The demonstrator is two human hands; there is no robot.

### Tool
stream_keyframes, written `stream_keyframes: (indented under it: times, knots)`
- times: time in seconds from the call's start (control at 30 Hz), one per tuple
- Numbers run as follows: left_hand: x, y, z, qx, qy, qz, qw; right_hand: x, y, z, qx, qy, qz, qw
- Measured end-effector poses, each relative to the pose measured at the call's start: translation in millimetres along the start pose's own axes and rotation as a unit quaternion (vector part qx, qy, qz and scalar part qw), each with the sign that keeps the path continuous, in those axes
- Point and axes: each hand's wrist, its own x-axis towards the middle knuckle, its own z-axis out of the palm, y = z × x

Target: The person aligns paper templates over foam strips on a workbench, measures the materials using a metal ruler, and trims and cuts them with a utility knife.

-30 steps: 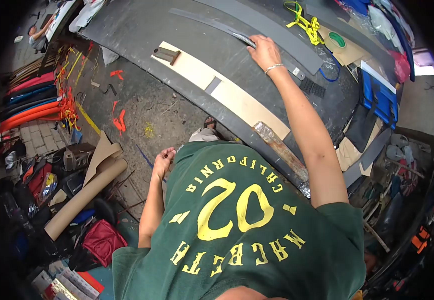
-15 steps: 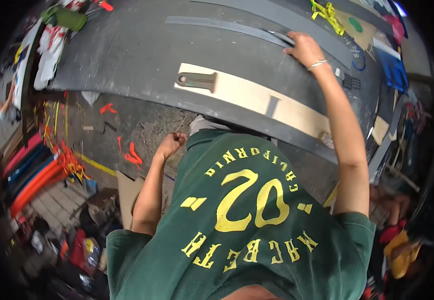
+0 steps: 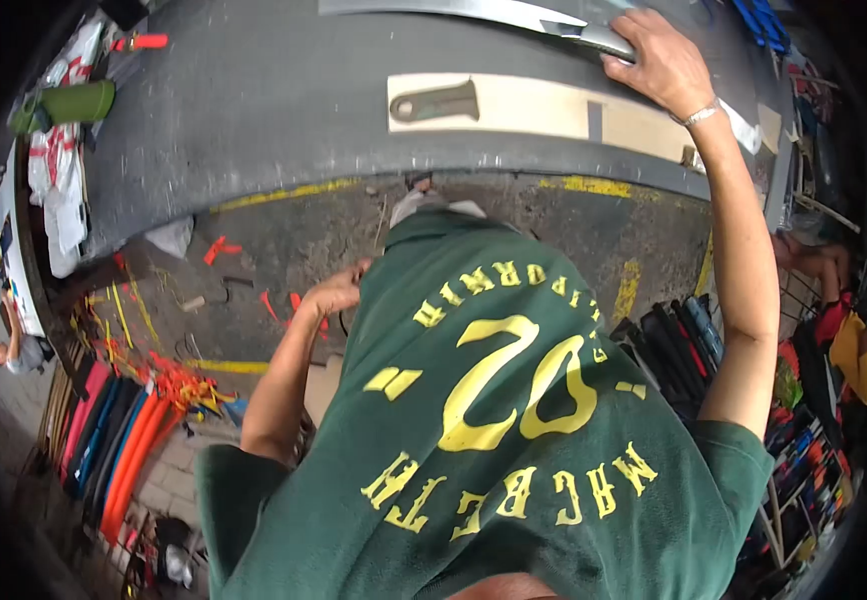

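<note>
Across the dark surface (image 3: 254,100), the right hand's (image 3: 664,65) fingers grasp a silvery tool handle (image 3: 606,40) at far right, beyond the pale strip (image 3: 539,108). The left hand (image 3: 337,292) has slipped partly behind the shirt (image 3: 354,470), grip untellable, apparently leaving one-handed work.

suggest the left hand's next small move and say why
Perhaps lift the left hand onto the table to steady the long grey strip: that hand is down beside the green shirt, while the right hand grips a silver-and-black tool near the strip's end.
</note>
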Motion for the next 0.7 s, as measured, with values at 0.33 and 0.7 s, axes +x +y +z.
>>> stream_keyframes:
  times: [0.33, 0.7]
  knots:
    - [-2.1, -0.1, 105.6, -0.04, -0.042, 0.011, 0.998, -220.9, -85.4, 48.7, 0.289, -0.048, 0.312, 0.904]
    - [-36.2, 47.8, 169.1, 0.014, -0.171, -0.029, 0.985, -355.6, -162.6, 58.0, 0.421, 0.008, 0.407, 0.81]
